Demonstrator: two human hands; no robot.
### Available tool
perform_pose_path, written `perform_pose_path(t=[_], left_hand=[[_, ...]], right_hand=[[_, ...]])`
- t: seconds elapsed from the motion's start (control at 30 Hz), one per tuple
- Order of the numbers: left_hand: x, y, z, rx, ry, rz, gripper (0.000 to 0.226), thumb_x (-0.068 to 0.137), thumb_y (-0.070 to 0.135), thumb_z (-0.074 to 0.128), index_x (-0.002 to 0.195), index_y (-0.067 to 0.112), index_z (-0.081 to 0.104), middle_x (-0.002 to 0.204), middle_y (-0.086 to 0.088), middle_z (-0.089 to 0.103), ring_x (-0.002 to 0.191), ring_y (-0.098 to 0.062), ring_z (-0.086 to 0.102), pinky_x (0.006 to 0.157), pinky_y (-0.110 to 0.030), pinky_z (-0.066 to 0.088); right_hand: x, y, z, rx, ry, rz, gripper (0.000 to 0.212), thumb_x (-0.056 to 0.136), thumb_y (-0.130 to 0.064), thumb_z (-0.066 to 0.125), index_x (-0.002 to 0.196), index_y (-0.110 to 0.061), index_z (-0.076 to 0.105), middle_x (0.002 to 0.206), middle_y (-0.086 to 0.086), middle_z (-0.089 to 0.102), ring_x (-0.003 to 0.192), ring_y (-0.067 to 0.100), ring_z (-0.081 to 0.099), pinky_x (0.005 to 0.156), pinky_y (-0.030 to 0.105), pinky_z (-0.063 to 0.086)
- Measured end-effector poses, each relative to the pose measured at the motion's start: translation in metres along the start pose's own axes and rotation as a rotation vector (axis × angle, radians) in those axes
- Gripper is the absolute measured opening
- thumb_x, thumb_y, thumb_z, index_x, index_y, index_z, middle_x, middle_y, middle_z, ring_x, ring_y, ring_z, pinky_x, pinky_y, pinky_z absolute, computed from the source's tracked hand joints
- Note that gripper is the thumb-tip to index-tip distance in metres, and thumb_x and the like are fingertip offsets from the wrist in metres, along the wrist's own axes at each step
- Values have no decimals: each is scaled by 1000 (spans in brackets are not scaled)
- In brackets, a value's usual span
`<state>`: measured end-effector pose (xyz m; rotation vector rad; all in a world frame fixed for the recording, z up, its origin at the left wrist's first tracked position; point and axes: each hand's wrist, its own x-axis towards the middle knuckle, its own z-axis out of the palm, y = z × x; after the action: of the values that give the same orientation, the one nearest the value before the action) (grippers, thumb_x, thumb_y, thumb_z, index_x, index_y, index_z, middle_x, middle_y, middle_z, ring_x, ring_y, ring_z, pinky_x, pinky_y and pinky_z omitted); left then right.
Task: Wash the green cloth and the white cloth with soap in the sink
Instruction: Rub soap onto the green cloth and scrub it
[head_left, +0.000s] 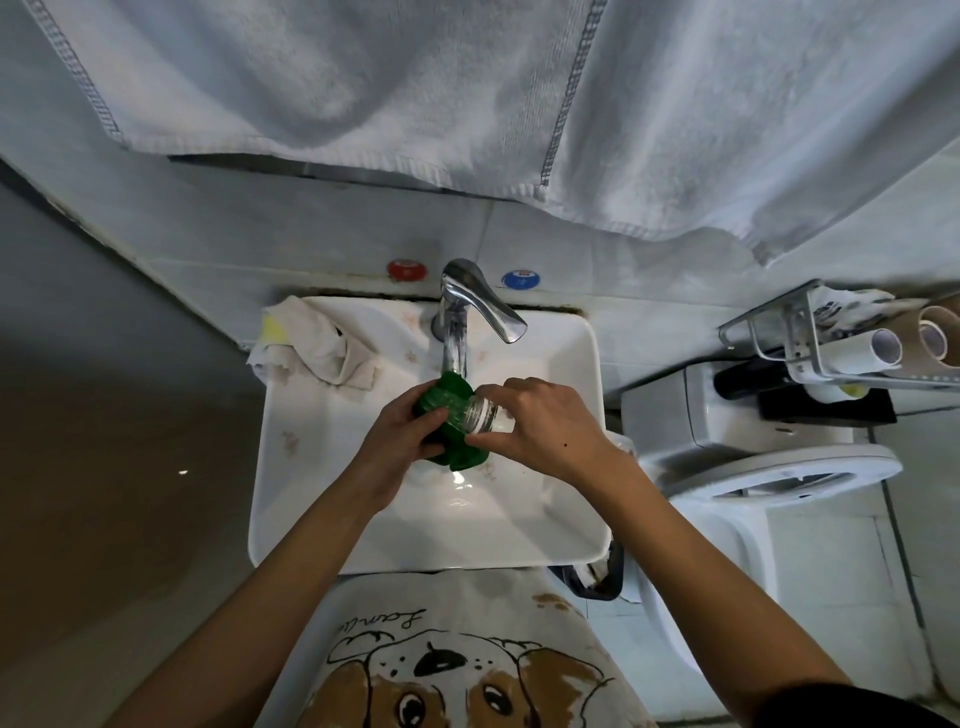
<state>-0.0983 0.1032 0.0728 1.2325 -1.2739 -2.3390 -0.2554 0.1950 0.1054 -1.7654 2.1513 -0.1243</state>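
Over the white rectangular ceramic sink (545, 540), the left hand (400, 441) grips a bunched, wet-looking dark green cloth (457, 452) directly under the chrome tap (467, 301). The right hand (540, 421) pinches a small clear glass jar (480, 413) tipped against that cloth. A crumpled off-white cloth (317, 345) lies on the sink's back-left corner. Cursive lettering on the dog-print shirt (457, 670) is too unclear to read.
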Motion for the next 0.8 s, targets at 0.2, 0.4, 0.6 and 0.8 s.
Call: perform_pose_path(t=[0.2, 0.4, 0.6, 0.8], left_hand=[[0, -1, 1, 12, 0, 4, 33, 94, 2, 48, 121, 19, 55, 108, -3, 65, 92, -11, 65, 65, -21, 54], [1, -3, 1, 10, -4, 16, 37, 92, -2, 50, 122, 19, 55, 108, -2, 65, 94, -14, 64, 66, -22, 55], [1, -5, 1, 6, 1, 27, 38, 91, -4, 51, 117, 24, 56, 108, 0, 64, 96, -15, 63, 69, -24, 55], [2, -5, 2, 0, 8, 34, 40, 90, -5, 52, 116, 25, 56, 106, 2, 65, 96, -14, 63, 72, -26, 54]], right_hand=[[-1, 1, -1, -19, -2, 1, 59, 87, -62, 52, 135, -29, 51, 102, 0, 66, 95, 22, 61, 68, 31, 42], [-1, 1, -4, -31, -8, -5, 59, 86, -62, 53, 137, -31, 50, 99, 0, 65, 94, 22, 60, 68, 30, 40], [-2, 1, -6, -24, -27, -5, 60, 86, -61, 54, 137, -31, 50, 94, 1, 64, 89, 22, 60, 70, 33, 45], [-1, 3, -8, -23, -48, -20, 58, 86, -62, 53, 137, -32, 50, 91, 1, 64, 85, 20, 59, 70, 35, 49]])
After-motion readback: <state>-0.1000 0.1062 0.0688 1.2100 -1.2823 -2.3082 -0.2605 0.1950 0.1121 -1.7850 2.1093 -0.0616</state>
